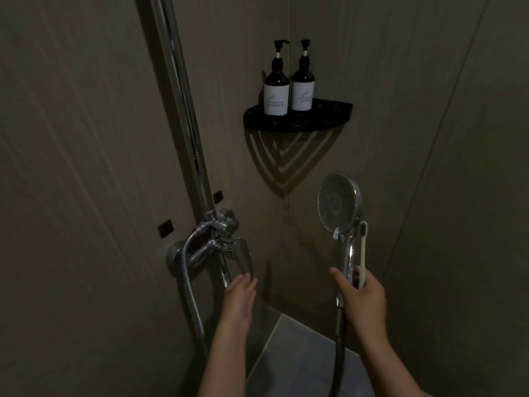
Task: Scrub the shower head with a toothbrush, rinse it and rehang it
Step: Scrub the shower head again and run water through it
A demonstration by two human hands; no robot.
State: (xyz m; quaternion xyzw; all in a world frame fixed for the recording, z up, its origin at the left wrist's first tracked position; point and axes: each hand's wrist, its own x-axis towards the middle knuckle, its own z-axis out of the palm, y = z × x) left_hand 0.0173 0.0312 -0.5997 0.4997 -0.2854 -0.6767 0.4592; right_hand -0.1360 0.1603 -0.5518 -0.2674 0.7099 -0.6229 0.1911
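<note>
Grips shower head (339, 202) upright below corner shelf (297, 121) by its chrome handle in right hand (362, 299), toothbrush (363, 253) pinched alongside, and lays straight-fingered left hand (239, 302) at mixer lever (244, 259); probably rigid, light, slippery wet, so best held mid-handle.

Dim grey-brown tiled walls (86, 138) meet at a corner; black corner shelf (297, 121) carries 2 pump bottles (276, 87).

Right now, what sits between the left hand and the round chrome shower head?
Nothing: in the head view only bare grey wall shows between the left hand and the round chrome shower head, which the right hand grips.
</note>
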